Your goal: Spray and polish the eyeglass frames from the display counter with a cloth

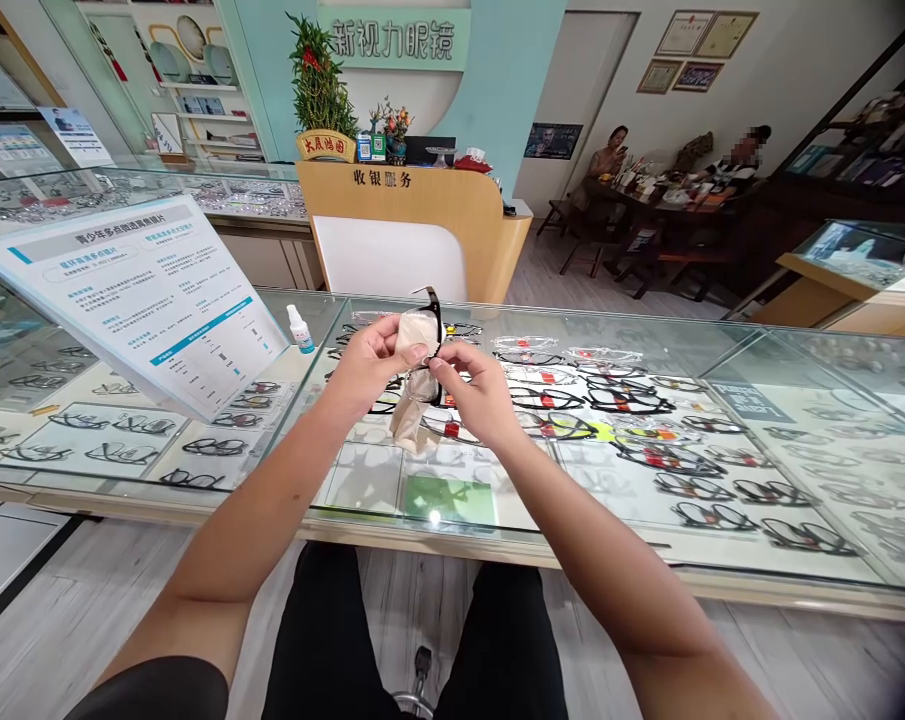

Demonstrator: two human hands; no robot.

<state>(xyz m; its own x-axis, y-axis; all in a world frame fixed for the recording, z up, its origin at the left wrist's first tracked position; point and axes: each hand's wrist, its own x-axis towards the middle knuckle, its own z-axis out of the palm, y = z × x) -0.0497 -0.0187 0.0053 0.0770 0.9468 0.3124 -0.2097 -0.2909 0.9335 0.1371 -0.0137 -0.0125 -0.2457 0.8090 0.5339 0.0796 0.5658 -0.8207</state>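
A pair of black-framed glasses point(434, 306) is held upright over the glass display counter point(647, 330). My left hand point(372, 362) is closed, pinching a beige cleaning cloth point(411, 410) against a lens; the cloth hangs down below both hands. My right hand point(476, 385) is closed on the lower part of the glasses' frame. Part of the frame is hidden by the cloth and fingers.
The counter holds rows of spectacle frames point(647, 455) under glass. A small spray bottle point(300, 329) stands on it, beside a tilted information board point(148, 300). A wooden cashier desk point(414, 230) stands behind. People sit at a dark table point(669, 205) at the back right.
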